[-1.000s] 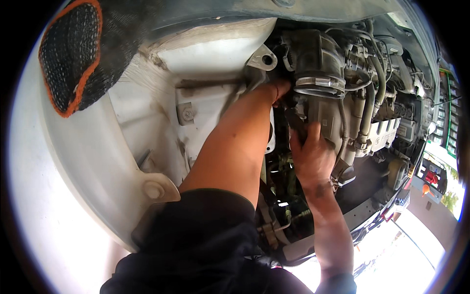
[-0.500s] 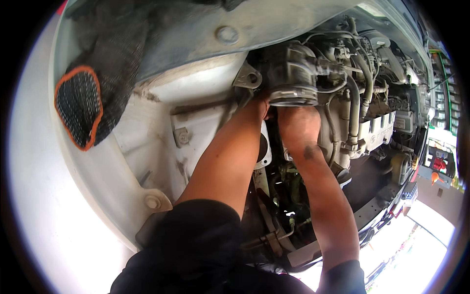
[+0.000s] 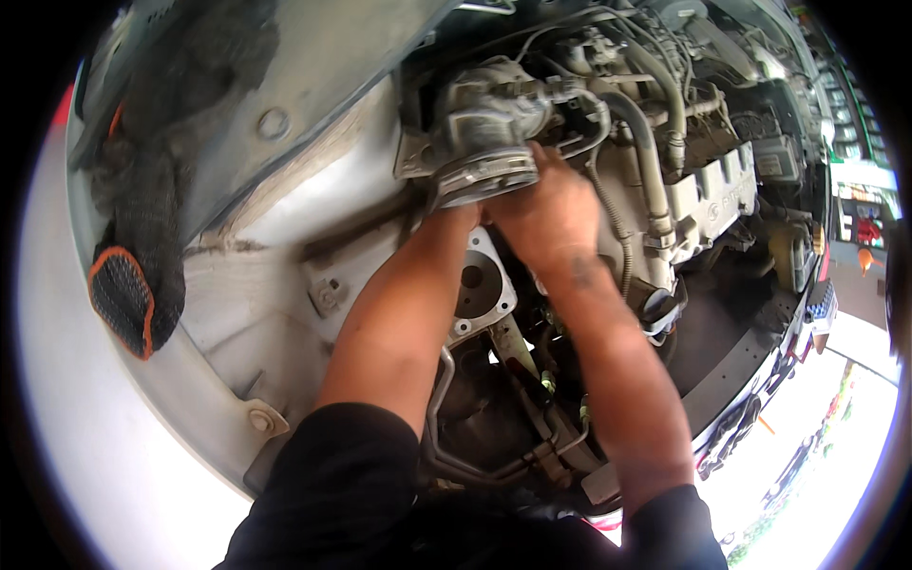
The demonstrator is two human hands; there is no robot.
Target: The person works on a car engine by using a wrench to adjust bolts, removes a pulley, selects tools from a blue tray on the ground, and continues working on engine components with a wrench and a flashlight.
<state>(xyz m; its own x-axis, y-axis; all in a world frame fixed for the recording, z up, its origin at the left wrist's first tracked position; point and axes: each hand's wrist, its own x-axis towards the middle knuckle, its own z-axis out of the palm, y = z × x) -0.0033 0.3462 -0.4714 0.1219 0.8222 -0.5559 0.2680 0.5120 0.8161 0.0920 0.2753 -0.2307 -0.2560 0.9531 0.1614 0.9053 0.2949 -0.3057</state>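
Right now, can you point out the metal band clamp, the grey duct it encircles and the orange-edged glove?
Metal band clamp (image 3: pixel 485 174): head view, middle of its visible band.
Grey duct (image 3: pixel 492 122): head view, dusty outer wall.
Orange-edged glove (image 3: pixel 152 223): head view, dark knit above its opening.

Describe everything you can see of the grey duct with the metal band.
The duct is a bulky, dusty grey tube, seemingly plastic or rubber, with raised ridges on its body. A shiny metal band circles its lower end, which tilts, its right side higher in the picture. It sits in the upper middle of the view, left of the pale engine cover. The right hand is against that end's right side; the left hand reaches beneath, mostly hidden, so its contact can't be told.
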